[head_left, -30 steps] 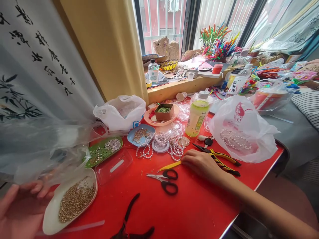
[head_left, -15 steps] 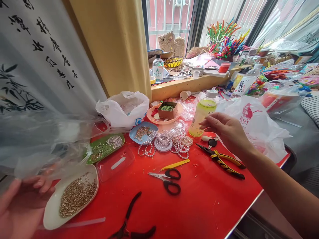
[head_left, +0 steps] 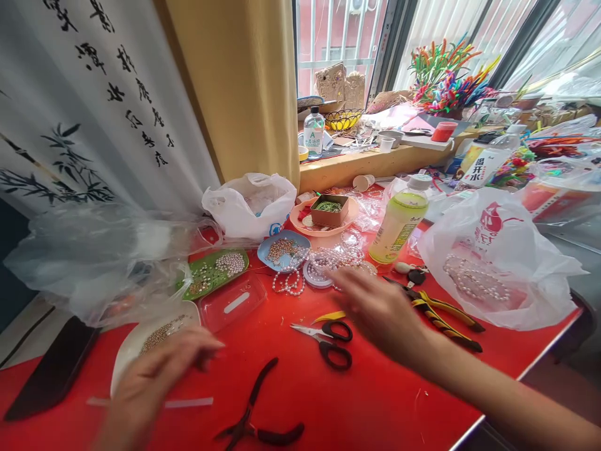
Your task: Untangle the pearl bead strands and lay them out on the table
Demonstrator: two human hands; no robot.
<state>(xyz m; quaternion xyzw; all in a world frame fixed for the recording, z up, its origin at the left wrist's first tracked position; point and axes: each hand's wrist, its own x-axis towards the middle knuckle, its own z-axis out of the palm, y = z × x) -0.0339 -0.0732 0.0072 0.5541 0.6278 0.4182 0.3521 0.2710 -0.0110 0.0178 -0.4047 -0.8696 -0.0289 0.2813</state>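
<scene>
My left hand [head_left: 162, 366] is over the cream dish [head_left: 123, 357] of small gold beads [head_left: 162, 333], hiding part of it. Its fingers point right, loosely bent and blurred, with nothing visible in them. Blurred too, my right hand [head_left: 378, 307] hovers above the red table beside the black-handled scissors [head_left: 335, 354]. Its fingers stretch toward the strings of pearl beads [head_left: 288, 283], and no object shows in them. Yellow tweezers [head_left: 329, 316] lie partly hidden behind that hand. Black-handled pliers [head_left: 256, 419] rest at the front, and yellow-and-black pliers [head_left: 446, 319] lie to the right.
A green tray [head_left: 213, 275], a blue dish [head_left: 284, 245] and a clear red-looking lid [head_left: 232, 304] hold the middle left. A drink bottle [head_left: 399, 219] stands behind my right hand. Plastic bags [head_left: 502, 263] cover the right side; a dark flat object [head_left: 51, 369] lies far left.
My left hand has moved right and up from the plastic bag to over the bead dish. My right hand has come down and left from the bottle. The view has shifted left.
</scene>
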